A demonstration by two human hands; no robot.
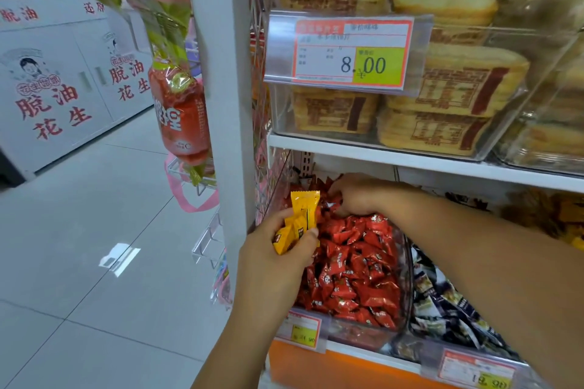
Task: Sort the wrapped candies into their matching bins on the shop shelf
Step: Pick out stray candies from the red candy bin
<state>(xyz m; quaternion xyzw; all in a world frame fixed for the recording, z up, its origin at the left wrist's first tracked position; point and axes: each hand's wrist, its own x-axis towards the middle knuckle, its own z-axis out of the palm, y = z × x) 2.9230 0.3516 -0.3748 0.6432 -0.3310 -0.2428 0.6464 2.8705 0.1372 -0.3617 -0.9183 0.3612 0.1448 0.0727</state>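
Observation:
A clear bin [406, 287] on the lower shelf is heaped with red wrapped candies [354, 268]. My left hand [278, 259] hovers at the bin's left front corner, shut on several yellow wrapped candies [300, 218] that stick up from my fingers. My right hand [354, 196] reaches across to the back of the red pile, palm down, fingers curled into the candies; what lies under it is hidden. To the right, a second bin holds dark blue and white wrapped candies [442, 303]. Yellow and brown candies [565, 218] lie in a bin at the far right.
The white shelf upright [227, 104] stands just left of the bins. Above, clear boxes hold packed bread slices [442, 95] behind an 8.00 price tag [350, 50]. Orange snack bags [180, 117] hang left of the upright. A white cabinet [63, 88] stands across the tiled aisle.

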